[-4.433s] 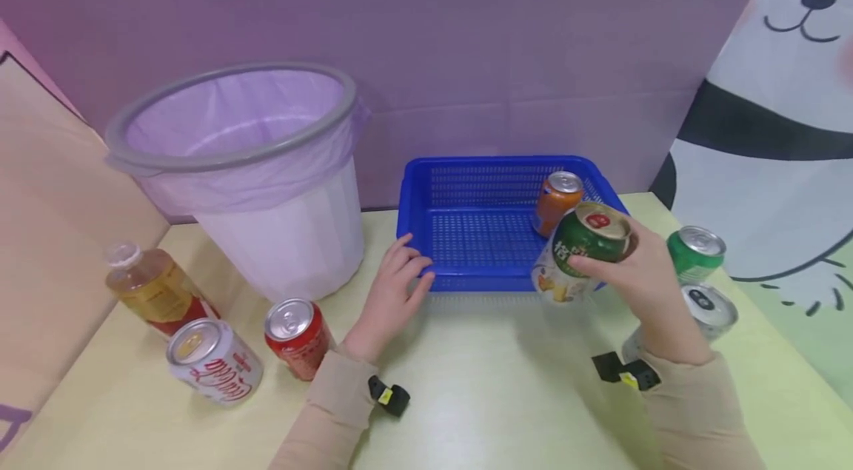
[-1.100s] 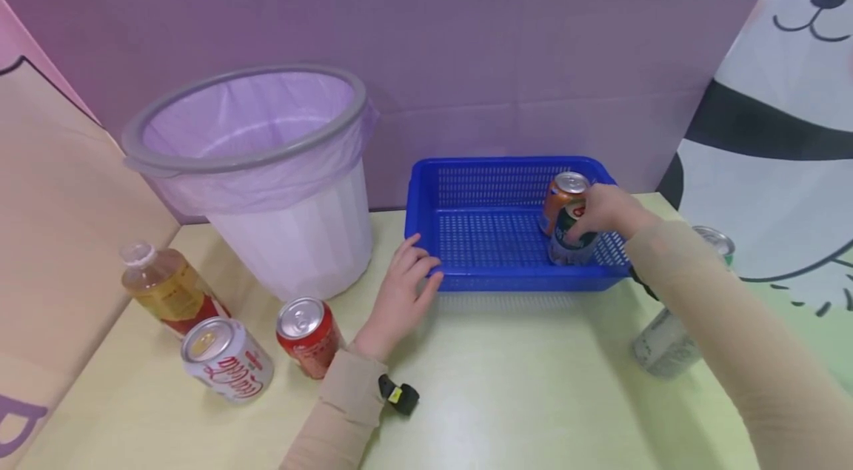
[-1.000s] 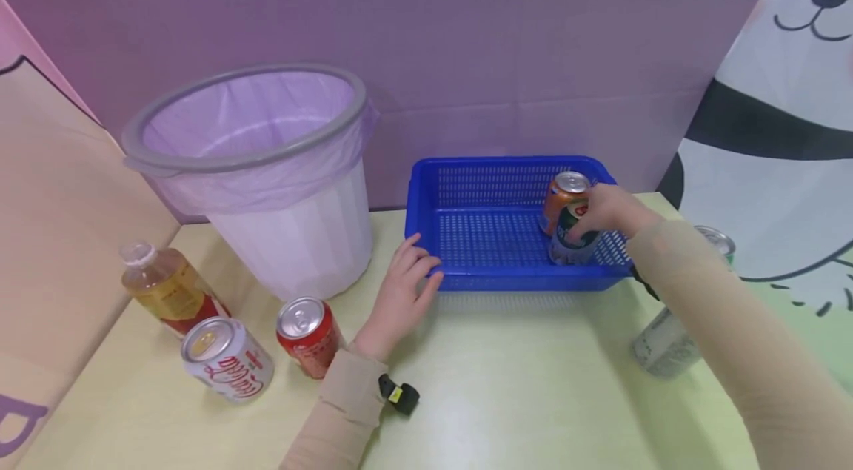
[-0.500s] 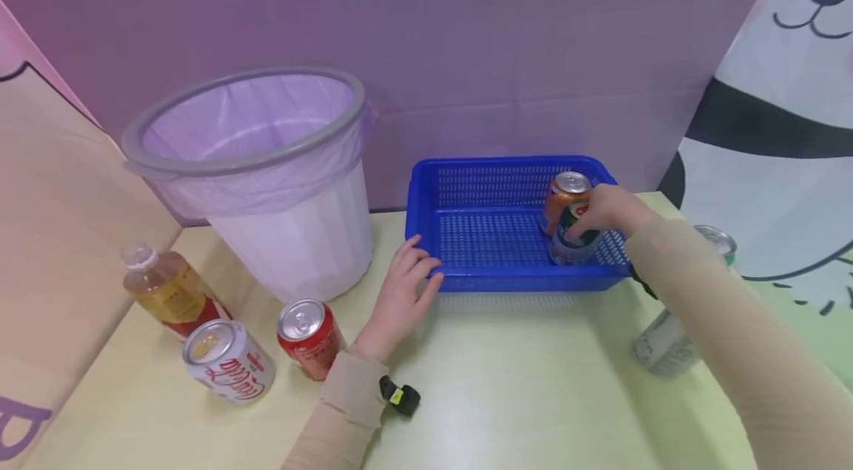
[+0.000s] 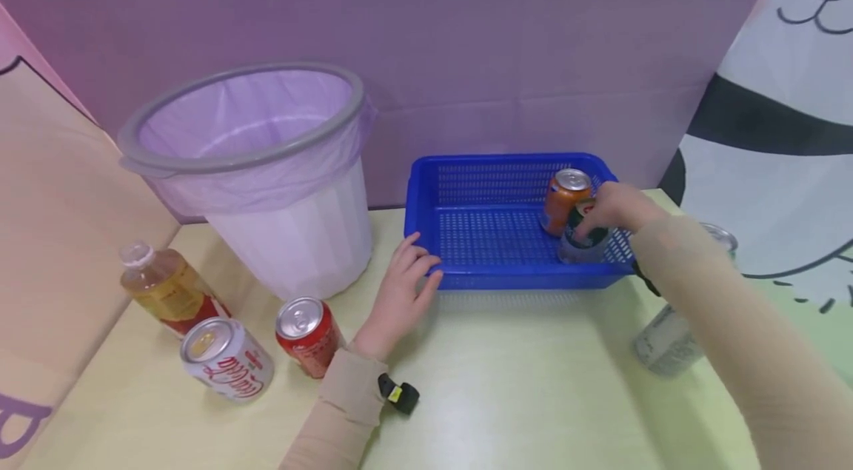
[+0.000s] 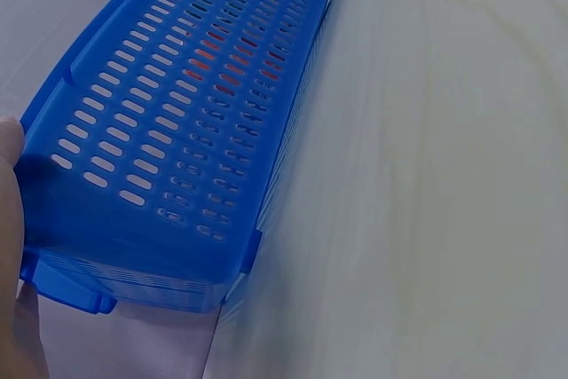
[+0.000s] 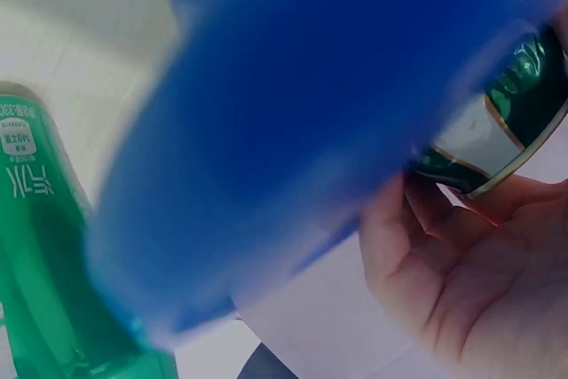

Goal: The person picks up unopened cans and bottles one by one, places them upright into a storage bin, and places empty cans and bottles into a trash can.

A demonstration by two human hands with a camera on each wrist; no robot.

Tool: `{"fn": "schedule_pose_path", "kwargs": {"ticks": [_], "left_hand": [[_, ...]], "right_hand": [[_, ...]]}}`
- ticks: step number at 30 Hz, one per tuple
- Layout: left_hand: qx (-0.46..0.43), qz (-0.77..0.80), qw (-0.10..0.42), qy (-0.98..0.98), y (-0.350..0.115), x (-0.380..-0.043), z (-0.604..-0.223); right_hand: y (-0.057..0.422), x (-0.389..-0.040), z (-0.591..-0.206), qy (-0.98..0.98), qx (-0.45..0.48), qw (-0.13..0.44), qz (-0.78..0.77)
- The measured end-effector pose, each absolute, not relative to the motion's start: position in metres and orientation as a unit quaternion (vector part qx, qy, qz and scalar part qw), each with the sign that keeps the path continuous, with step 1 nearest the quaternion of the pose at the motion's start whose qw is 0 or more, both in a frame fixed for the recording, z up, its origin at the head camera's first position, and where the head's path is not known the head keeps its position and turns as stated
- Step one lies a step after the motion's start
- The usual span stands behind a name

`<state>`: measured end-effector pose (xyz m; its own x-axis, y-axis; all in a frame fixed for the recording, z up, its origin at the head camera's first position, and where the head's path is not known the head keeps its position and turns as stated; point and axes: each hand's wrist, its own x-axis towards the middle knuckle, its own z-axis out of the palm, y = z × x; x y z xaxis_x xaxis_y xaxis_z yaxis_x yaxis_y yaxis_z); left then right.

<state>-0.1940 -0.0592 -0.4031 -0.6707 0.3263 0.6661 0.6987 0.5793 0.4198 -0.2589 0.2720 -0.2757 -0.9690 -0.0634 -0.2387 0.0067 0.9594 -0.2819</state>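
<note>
My right hand (image 5: 616, 209) grips a dark green drink can (image 5: 581, 237) near its top, inside the right end of the blue plastic basket (image 5: 513, 280). An orange can (image 5: 565, 207) stands just behind it. In the right wrist view, fingers curl at the rim of the green can (image 7: 528, 95), and the blurred basket wall (image 7: 284, 130) covers much of the picture. My left hand (image 5: 397, 294) touches the basket's near left corner with loose, spread fingers. The left wrist view shows only part of that hand (image 6: 9, 219) against the basket (image 6: 169, 130).
A lined wastebasket (image 5: 286, 233) stands back left. Before it are a tea-coloured bottle (image 5: 169, 289), a white Coca-Cola can (image 5: 229, 363) and a red can (image 5: 309, 340). A whitish can (image 5: 668, 343) and another can (image 5: 720, 235) are partly hidden behind the right sleeve.
Earlier my right hand held the green can over the basket's front edge; it then lowered it inside beside the orange can. Lately the can has shifted slightly right. My left hand has stayed put.
</note>
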Motion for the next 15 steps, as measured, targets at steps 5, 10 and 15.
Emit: {"fn": "schedule_pose_path", "kwargs": {"ticks": [5,10,15], "left_hand": [[-0.302,-0.343,0.269,-0.848,-0.061,-0.194,-0.403],[-0.302,-0.345,0.269,-0.847,-0.06,-0.193,-0.402],[-0.303,-0.344,0.27,-0.847,-0.06,-0.193,-0.402]], "right_hand": [[0.268,-0.258,-0.274,0.98,0.008,0.14,-0.141],[0.264,-0.255,-0.273,0.978,0.033,0.146,-0.145],[0.261,-0.254,-0.272,0.978,0.043,0.15,-0.139]]}}
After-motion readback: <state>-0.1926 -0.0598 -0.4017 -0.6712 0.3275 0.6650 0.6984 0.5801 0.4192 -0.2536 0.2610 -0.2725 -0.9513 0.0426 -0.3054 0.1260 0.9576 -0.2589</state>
